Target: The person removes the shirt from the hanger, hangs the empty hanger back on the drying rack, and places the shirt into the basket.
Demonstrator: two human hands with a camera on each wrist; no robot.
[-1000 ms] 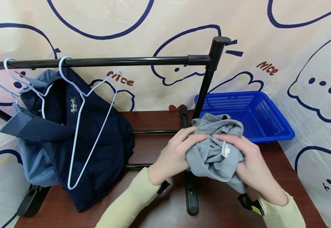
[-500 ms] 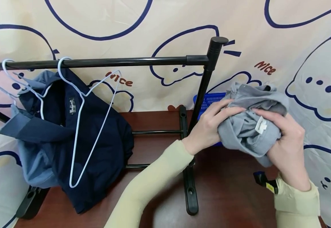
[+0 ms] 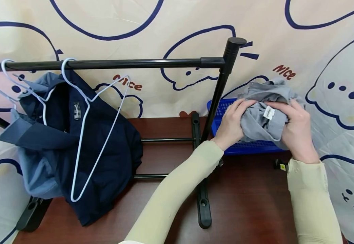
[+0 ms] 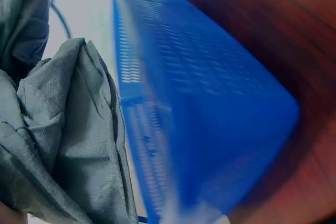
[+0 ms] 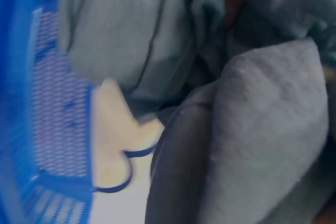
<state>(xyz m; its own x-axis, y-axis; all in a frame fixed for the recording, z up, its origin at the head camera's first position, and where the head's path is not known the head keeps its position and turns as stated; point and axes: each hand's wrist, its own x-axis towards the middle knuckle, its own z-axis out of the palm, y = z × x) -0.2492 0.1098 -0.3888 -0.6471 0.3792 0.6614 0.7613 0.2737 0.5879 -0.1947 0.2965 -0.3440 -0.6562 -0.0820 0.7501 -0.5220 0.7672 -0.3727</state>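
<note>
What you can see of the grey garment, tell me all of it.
The grey garment looks like soft woven cloth, crumpled into a loose bundle with deep folds, a white label showing on the side facing the head camera. The left hand and right hand grip it from opposite sides. In the head view it covers much of the blue basket; whether they touch is unclear. Bunched this way, its full shape cannot be told.

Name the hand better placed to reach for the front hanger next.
Probably the left hand. It grips the gray garment on the side nearer the front hanger; the right hand holds the far side.
</note>
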